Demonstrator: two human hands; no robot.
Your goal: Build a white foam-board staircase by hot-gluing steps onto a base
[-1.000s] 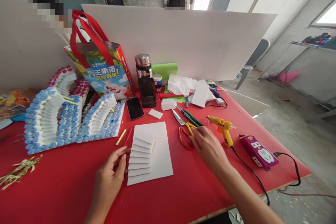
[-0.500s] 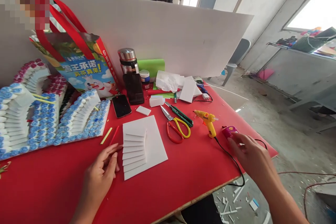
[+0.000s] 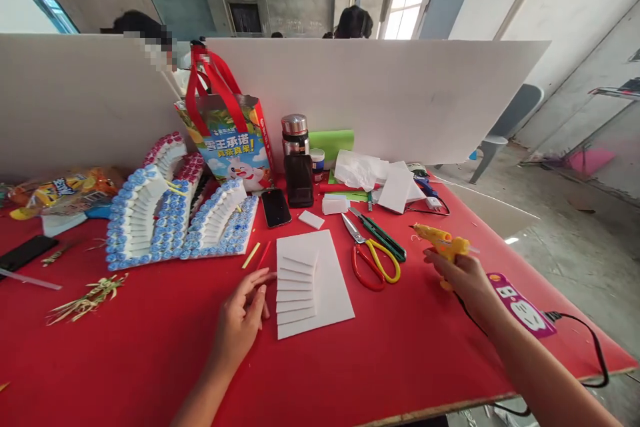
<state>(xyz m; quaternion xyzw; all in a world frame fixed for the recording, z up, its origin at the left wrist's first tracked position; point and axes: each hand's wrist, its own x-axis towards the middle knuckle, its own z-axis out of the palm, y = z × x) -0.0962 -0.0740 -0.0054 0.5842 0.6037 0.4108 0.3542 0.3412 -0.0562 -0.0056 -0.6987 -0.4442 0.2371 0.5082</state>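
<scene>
My right hand (image 3: pixel 467 283) is closed around the handle of a yellow hot glue gun (image 3: pixel 443 240), its nozzle pointing left. A flat purple case with a white cartoon figure (image 3: pixel 523 307) lies beside my right wrist, a black cable at its end. My left hand (image 3: pixel 245 310) rests on the table with loosely bent fingers, holding nothing that I can see. Its fingertips are at the left edge of a white foam sheet (image 3: pixel 333 280). On that sheet, several thin white strips (image 3: pixel 296 293) form a stepped, fanned row. A red stick (image 3: pixel 264 255) and a pale yellow stick (image 3: pixel 251 255) lie just beyond.
Scissors (image 3: pixel 367 253) and a green utility knife (image 3: pixel 383 237) lie between sheet and glue gun. Behind are a phone (image 3: pixel 276 207), a flask (image 3: pixel 295 133), a shopping bag (image 3: pixel 235 147) and white scraps (image 3: pixel 397 187). Blue-and-white fan-shaped pieces (image 3: pixel 135 220) stand left. A white board (image 3: pixel 400 100) crosses the back.
My right hand has left the purple case and taken hold of the glue gun. My left hand stays by the foam sheet. The view has swung left.
</scene>
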